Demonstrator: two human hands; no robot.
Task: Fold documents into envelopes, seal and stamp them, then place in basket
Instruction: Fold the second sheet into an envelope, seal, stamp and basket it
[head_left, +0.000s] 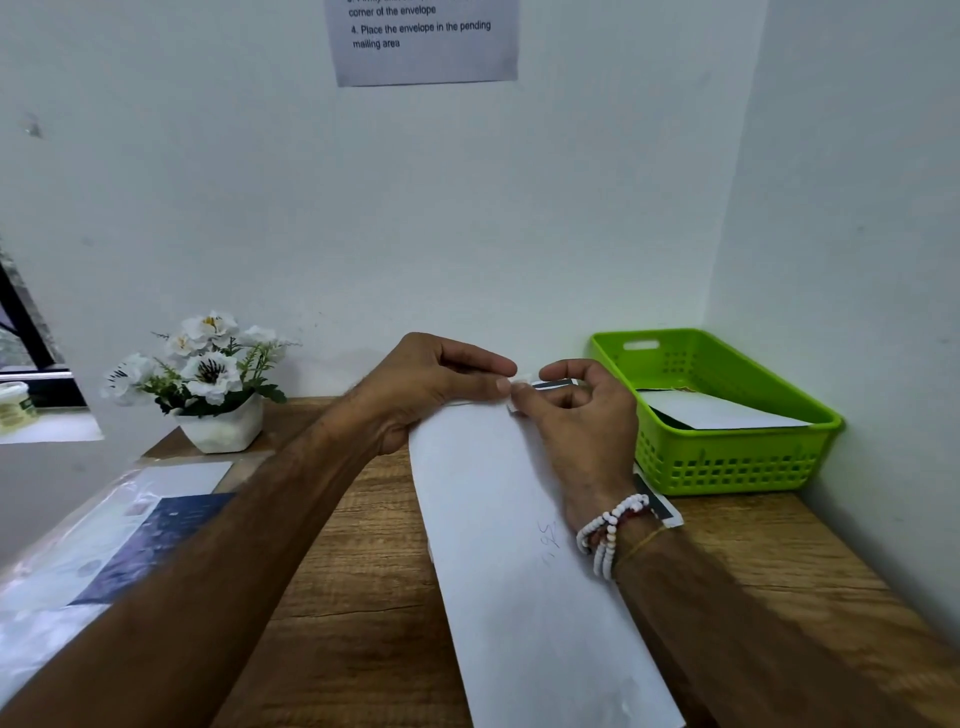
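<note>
Both hands meet at the far end of the envelope, pinching one small scrap.

Left hand: thumb and forefinger closed on a white scrap. The envelope lies flat on the table, its long axis running away from the person, the far end just under the fingertips. Right hand pinches the same scrap from the other side. Basket is near on the right, so the right hand is the closer one. Whether the scrap is a stamp or backing is unclear, and the hands hide the envelope's far corners.
</note>
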